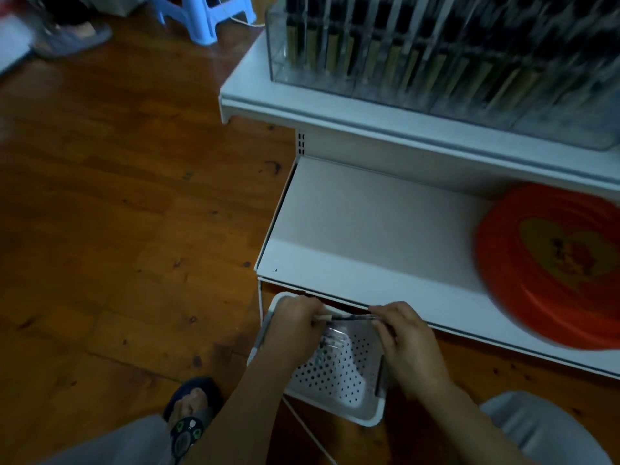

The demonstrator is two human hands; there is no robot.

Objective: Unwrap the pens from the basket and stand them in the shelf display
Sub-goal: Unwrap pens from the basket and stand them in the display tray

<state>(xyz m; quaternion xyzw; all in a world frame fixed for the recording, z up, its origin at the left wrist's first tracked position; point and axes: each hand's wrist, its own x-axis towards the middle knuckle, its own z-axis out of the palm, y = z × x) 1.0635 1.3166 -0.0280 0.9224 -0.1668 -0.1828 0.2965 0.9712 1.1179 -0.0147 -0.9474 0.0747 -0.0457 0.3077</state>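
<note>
A: Which step is the person on?
B: Unwrapping, seemingly; left hand (295, 325) and right hand (402, 333) each pinch an end of one pen (345, 317) above the basket (335, 380).
A: Next?
B: Probably strip the wrapper; then stand it in the clear display (436, 62) on the upper shelf.

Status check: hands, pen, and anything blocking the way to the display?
Left hand and right hand both gripping one pen, held level over the basket. Wrapper state unclear. Display on upper shelf, path open.
</note>
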